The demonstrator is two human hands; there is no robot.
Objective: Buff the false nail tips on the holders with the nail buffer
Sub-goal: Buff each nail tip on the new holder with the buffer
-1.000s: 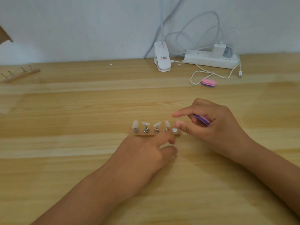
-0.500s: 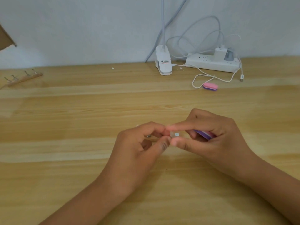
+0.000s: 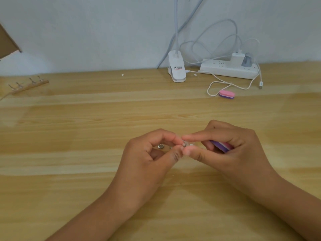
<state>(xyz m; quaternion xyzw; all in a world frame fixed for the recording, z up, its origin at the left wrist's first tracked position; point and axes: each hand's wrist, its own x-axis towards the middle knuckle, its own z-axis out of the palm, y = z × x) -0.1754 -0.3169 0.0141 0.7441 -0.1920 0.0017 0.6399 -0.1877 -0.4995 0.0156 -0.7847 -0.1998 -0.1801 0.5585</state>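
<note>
Nail buffer point(image 3: 221, 146) first: striped purple, white and pink, it's tucked into the right hand point(image 3: 239, 153), clamped under the curled fingers with only one edge showing. That hand's forefinger and thumb reach out leftward, tips close together. Meeting them is the left hand point(image 3: 151, 160), fingers curled in an arch, forefinger and thumb pinching a small false nail tip point(image 3: 185, 144). It's pale and glinting, too small to tell how it sits on its holder. Both hands' fingertips touch at that one speck, and the nail buffer lies just right of it, apart from it. Through the left hand's arch, a metal holder point(image 3: 160, 146) stands on the wooden table point(image 3: 69, 136).

All this sits well in front of the clip lamp point(image 3: 176, 71), toward the person. Right of the clip lamp lies a white power strip point(image 3: 225, 70). In front and right of the lamp, a second pink buffer point(image 3: 226, 94) lies beside a white cable point(image 3: 212, 87). Far left of the lamp is a wooden rack point(image 3: 29, 86) with metal pegs.
</note>
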